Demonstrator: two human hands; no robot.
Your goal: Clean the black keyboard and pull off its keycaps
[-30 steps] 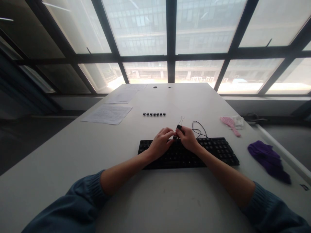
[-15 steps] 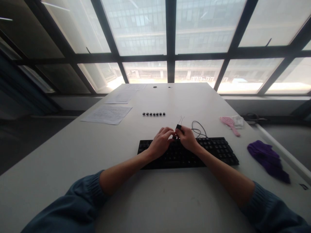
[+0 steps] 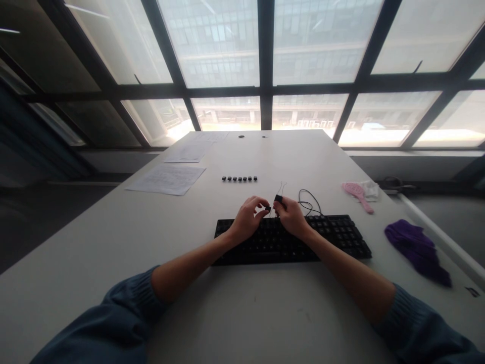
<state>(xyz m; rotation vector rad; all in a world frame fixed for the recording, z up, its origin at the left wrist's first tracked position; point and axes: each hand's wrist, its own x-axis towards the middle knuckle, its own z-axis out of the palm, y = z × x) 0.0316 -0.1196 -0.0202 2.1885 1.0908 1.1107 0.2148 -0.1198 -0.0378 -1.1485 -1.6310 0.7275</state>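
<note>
Between the thumb and fingertips of my left hand is a small black keycap, held just above the back edge of a black keyboard. My right hand grips a keycap puller, a small black handle with thin wire loops; one pair of wires sticks up behind it, the other points toward the keyboard. Both hands are over the back half of the keyboard and partly cover its keys. Beyond them, several loose keycaps stand in a neat row on the white table.
Sheets of paper lie on the left side. The keyboard's black cable curls behind it. To the right are a pink hairbrush on a whitish wrapper and a purple cloth. Large windows stand past the table's far edge.
My left hand has moved slightly left and up, away from the puller, with the keycap now clear between its fingers. The right hand has stayed in place with the puller.
</note>
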